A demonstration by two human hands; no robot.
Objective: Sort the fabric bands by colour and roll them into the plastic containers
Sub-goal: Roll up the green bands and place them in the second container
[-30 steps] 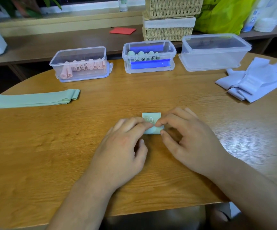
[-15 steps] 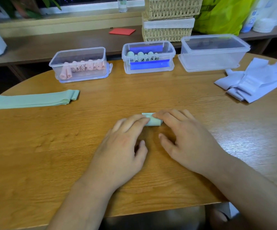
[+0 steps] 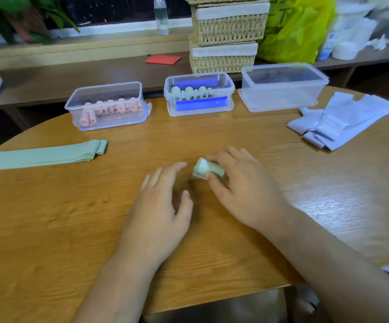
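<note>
Your right hand (image 3: 242, 190) pinched the rolled green band (image 3: 208, 170) (thumb beneath it); your left hand (image 3: 158, 203) lay loose, fingers relaxed, just beside it on the table (image 3: 48, 229).

My R hand (image 3: 242, 190) holds 1 rolled band (image 3: 208, 170) mid-table (image 3: 48, 229). L hand (image 3: 158, 206) sits just left of it, not touching the roll.

3 boxes in a row at the far edge:
- L container (image 3: 106, 106): rolls inside.
- mid container (image 3: 199, 94): rolls inside.
- R container (image 3: 284, 87): contents unclear.

Flat band stack (image 3: 41, 155) at L edge, in front of L container. Loose band pile (image 3: 338, 122) far R, in front-right of R container.

Shelf (image 3: 72, 75) behind table:
- 2 baskets (image 3: 226, 31), stacked, behind mid container.
- bag (image 3: 298, 31) just R of them.
- card (image 3: 163, 59) to their L.
- bottle (image 3: 161, 15) behind card.
</note>
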